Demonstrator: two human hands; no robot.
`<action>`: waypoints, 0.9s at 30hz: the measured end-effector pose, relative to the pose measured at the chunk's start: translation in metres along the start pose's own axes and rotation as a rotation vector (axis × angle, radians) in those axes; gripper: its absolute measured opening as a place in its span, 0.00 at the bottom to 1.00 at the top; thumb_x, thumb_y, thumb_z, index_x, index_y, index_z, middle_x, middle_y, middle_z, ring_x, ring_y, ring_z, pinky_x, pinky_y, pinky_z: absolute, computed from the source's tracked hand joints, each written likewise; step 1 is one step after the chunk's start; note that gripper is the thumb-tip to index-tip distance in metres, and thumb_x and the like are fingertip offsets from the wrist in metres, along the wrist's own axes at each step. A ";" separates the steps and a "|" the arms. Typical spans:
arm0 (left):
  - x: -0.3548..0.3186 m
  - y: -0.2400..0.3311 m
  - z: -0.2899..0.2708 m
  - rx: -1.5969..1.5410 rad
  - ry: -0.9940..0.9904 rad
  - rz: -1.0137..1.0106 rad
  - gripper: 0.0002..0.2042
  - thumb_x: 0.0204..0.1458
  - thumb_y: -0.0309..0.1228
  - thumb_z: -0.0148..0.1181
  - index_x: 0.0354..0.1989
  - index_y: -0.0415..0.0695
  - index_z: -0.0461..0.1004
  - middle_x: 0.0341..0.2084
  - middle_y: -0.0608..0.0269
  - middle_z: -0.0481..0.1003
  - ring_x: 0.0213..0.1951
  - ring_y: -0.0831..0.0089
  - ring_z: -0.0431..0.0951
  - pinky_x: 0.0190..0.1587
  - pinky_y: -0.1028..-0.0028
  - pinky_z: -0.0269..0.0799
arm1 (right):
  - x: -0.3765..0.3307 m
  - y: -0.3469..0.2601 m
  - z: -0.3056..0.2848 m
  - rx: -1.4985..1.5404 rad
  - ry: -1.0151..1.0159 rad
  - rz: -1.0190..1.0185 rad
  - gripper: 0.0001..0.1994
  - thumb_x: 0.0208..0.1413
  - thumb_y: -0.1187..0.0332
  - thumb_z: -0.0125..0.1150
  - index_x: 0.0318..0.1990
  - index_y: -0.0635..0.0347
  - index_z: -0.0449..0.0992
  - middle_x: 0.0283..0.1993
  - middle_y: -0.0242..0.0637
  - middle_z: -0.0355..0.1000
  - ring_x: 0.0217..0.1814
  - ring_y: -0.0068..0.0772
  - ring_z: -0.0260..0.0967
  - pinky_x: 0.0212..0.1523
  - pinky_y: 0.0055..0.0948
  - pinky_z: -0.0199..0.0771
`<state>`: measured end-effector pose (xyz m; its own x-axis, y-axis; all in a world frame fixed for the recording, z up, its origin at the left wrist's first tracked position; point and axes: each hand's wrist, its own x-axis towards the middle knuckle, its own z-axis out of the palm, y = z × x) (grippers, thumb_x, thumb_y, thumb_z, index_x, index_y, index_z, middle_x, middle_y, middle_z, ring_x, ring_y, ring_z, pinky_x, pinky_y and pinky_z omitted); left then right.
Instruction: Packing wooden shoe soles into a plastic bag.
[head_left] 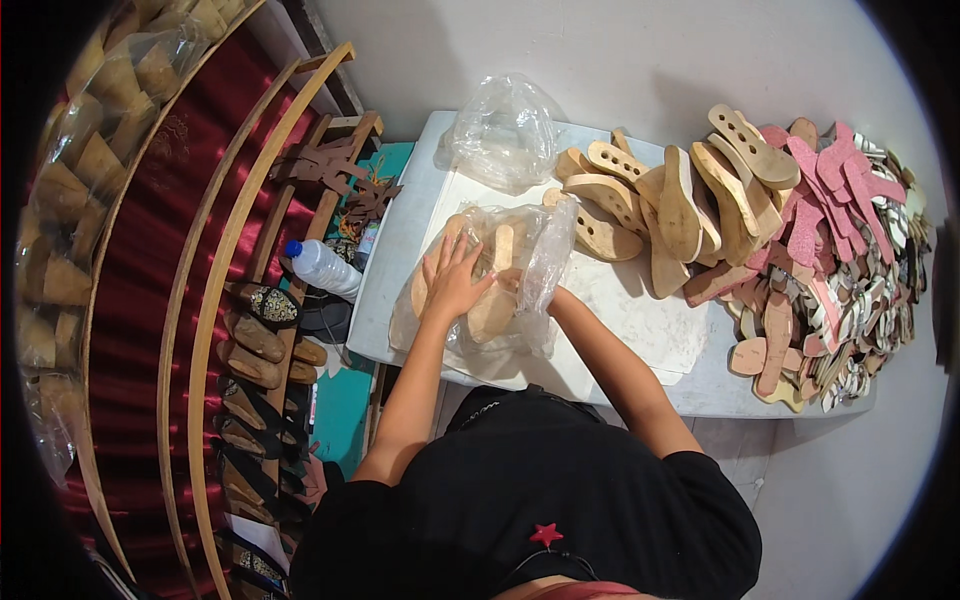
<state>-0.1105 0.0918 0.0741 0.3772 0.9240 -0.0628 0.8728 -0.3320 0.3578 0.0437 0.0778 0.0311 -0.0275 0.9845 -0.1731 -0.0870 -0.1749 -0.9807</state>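
Observation:
A clear plastic bag (556, 245) lies near the front left of the white table, with several wooden shoe-sole shapes (490, 318) inside it. My left hand (455, 278) rests flat on the bag with its fingers spread, over a wooden sole. On the bag's right side, my right hand (530, 288) reaches into the plastic. Its fingers are hidden by the crinkled film and the wooden pieces, so whether they grip anything does not show.
Another clear plastic bag (505, 130) stands behind. Wooden soles with holes (605, 220) are heaped to the right, beside pink sole pieces (835, 190) and a pile of smaller cut pieces (850, 340). A water bottle (325, 268) and a shoe rack (262, 340) are at the left.

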 end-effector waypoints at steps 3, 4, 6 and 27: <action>0.001 -0.006 0.006 -0.129 0.064 0.014 0.26 0.46 0.47 0.51 0.55 0.54 0.61 0.61 0.61 0.48 0.64 0.62 0.40 0.59 0.49 0.27 | -0.002 0.000 -0.002 -0.047 -0.045 0.041 0.28 0.48 0.51 0.54 0.49 0.66 0.65 0.47 0.46 0.65 0.51 0.32 0.62 0.49 0.31 0.61; 0.003 -0.011 0.008 -0.129 0.065 0.012 0.26 0.46 0.47 0.51 0.55 0.54 0.61 0.61 0.61 0.48 0.64 0.62 0.40 0.59 0.49 0.27 | -0.002 0.001 -0.002 -0.063 -0.063 0.055 0.27 0.48 0.52 0.54 0.49 0.66 0.65 0.47 0.46 0.65 0.50 0.32 0.62 0.49 0.31 0.62; 0.004 -0.021 0.006 -0.391 0.242 0.041 0.24 0.47 0.45 0.52 0.53 0.53 0.63 0.60 0.60 0.51 0.63 0.60 0.43 0.59 0.48 0.31 | -0.003 0.003 -0.002 -0.093 -0.100 0.086 0.27 0.48 0.53 0.55 0.49 0.66 0.65 0.46 0.45 0.66 0.50 0.32 0.63 0.48 0.31 0.63; 0.003 -0.061 -0.001 -0.661 0.148 -0.080 0.30 0.41 0.44 0.60 0.54 0.44 0.62 0.54 0.50 0.59 0.58 0.61 0.57 0.58 0.69 0.50 | -0.014 0.009 0.000 -0.020 -0.188 0.288 0.21 0.44 0.58 0.62 0.41 0.66 0.71 0.32 0.42 0.71 0.32 0.33 0.70 0.30 0.29 0.74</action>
<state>-0.1628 0.1147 0.0534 0.2323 0.9726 -0.0018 0.5062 -0.1194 0.8541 0.0434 0.0623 0.0249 -0.2312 0.8750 -0.4254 -0.0296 -0.4434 -0.8958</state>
